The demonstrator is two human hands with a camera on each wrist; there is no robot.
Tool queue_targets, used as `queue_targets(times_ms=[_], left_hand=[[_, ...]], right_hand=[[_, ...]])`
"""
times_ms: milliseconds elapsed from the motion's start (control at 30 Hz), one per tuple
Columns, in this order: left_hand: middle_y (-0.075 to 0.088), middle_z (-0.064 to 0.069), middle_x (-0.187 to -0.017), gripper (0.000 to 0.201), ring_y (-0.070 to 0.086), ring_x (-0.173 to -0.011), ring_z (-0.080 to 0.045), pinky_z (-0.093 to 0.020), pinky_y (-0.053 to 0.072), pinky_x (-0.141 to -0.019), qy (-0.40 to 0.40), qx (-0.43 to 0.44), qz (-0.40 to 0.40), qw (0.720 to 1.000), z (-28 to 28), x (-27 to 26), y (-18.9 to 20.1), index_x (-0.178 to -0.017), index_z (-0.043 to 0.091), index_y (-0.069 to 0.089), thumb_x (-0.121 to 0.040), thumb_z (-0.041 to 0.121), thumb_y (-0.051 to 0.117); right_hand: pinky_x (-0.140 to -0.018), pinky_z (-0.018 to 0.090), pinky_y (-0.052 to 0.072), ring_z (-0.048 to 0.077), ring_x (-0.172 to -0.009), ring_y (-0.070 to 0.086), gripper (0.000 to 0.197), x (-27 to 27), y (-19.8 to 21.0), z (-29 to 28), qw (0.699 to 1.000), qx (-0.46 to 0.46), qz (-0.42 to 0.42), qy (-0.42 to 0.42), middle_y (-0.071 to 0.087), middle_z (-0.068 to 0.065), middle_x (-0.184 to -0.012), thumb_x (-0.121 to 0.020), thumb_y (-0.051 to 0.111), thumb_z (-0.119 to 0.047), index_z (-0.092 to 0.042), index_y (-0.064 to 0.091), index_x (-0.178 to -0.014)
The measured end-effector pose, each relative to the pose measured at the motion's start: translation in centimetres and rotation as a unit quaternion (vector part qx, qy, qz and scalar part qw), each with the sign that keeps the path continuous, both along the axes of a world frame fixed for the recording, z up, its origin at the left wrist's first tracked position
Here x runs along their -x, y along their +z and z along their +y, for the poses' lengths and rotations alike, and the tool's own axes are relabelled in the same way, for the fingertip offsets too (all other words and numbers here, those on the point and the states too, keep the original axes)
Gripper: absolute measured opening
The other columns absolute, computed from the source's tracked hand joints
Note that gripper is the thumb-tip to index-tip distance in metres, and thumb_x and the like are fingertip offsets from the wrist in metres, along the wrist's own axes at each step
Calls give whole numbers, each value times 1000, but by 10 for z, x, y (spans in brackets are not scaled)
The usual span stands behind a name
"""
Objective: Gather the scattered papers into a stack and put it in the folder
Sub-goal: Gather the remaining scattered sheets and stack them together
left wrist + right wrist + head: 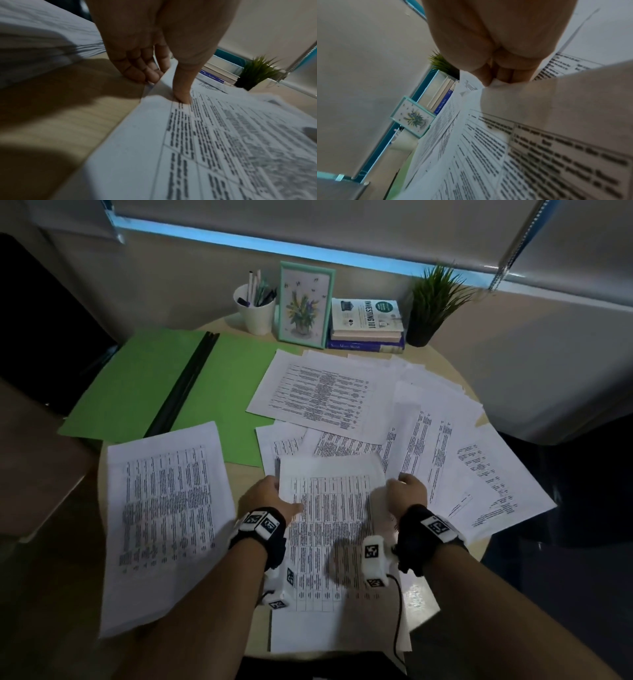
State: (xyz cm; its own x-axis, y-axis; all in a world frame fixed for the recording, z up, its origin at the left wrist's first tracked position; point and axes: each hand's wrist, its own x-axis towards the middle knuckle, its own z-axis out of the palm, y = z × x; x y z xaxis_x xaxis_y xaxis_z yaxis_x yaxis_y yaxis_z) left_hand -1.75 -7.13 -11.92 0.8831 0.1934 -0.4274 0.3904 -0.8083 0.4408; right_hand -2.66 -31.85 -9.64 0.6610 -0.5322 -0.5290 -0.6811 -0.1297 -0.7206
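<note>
An open green folder [137,385] lies at the back left of the round table. White printed papers are scattered over the right half [445,440], one large sheet [318,392] lies behind them, and another [164,508] lies at the front left. Both hands hold one printed sheet [329,508] at the front centre, over other papers. My left hand [270,494] pinches its left edge, thumb [183,98] on top and fingers [145,75] curled below. My right hand [407,491] grips its right edge with fingers [505,75] curled on the paper.
Along the back edge stand a white cup of pens [255,309], a framed flower picture [305,306], a stack of books [366,326] and a potted plant [435,302]. A strip of bare tabletop [246,481] shows between the left sheet and the held one.
</note>
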Motion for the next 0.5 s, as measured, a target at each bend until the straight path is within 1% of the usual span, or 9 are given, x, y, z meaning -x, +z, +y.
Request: queue_targets(times_ms=[33, 67, 167, 200, 267, 333, 400, 433, 500], left_hand=[[63, 6, -84, 35, 63, -80, -22, -31, 55, -75, -4, -6, -3, 1000, 1, 2, 1, -88, 22, 58, -72, 45, 78], [63, 5, -80, 28, 62, -77, -22, -31, 55, -74, -4, -13, -8, 1000, 3, 3, 1, -85, 21, 59, -78, 44, 74], [65, 2, -85, 17, 63, -79, -22, -30, 55, -78, 26, -6, -29, 999, 10, 7, 0, -91, 23, 61, -85, 39, 66], [66, 2, -85, 17, 63, -79, -22, -29, 54, -77, 35, -2, -34, 999, 12, 8, 0, -91, 24, 61, -86, 39, 65], [67, 4, -86, 16, 63, -78, -22, -29, 54, -75, 47, 6, -34, 998, 13, 9, 1, -93, 24, 62, -87, 39, 64], [69, 4, -91, 14, 64, -79, -22, -29, 54, -77, 64, 24, -30, 997, 13, 7, 0, -96, 25, 63, -89, 37, 62], [71, 2, -94, 18, 64, -81, -24, -32, 54, -80, 68, 32, -29, 997, 14, 2, 0, -98, 23, 65, -91, 38, 59], [71, 0, -96, 22, 64, -82, -25, -34, 54, -82, 61, 27, -25, 997, 16, -1, 0, -99, 22, 66, -92, 40, 56], [70, -5, -101, 30, 64, -88, -29, -37, 53, -85, 59, 23, -18, 998, 18, -8, 1, -102, 18, 66, -95, 42, 50]], right_hand=[[-85, 33, 48, 30, -95, 58, 28, -1, 2, 0, 1000, 14, -6, -6, 65, 16, -116, -92, 49, -7, -4, 62, -117], [-82, 30, 45, 29, -94, 57, 29, -2, 5, -1, 999, 36, -9, -11, 65, 16, -114, -92, 48, -5, -5, 62, -117], [-78, 27, 38, 34, -106, 59, 33, -1, 31, -9, 992, 111, -25, -47, 62, 18, -119, -95, 42, -4, -6, 58, -123], [-78, 27, 38, 34, -108, 58, 32, -1, 42, -14, 988, 136, -39, -57, 62, 19, -119, -95, 41, -4, -6, 57, -123], [-83, 31, 41, 35, -110, 57, 32, -2, 65, -28, 977, 183, -86, -68, 62, 19, -120, -93, 41, -2, -6, 57, -121], [-87, 32, 40, 35, -110, 56, 33, -5, 86, -42, 960, 221, -147, -86, 62, 21, -119, -92, 40, -1, -6, 58, -120], [-89, 29, 35, 37, -111, 56, 32, -10, 104, -56, 935, 258, -210, -120, 62, 24, -119, -93, 41, -2, -3, 58, -119], [-89, 27, 34, 35, -111, 57, 31, -13, 113, -62, 924, 265, -239, -136, 62, 24, -119, -93, 41, -2, -1, 58, -119], [-89, 22, 36, 27, -108, 59, 31, -22, 124, -71, 911, 261, -276, -158, 63, 20, -119, -92, 42, -1, 0, 58, -119]])
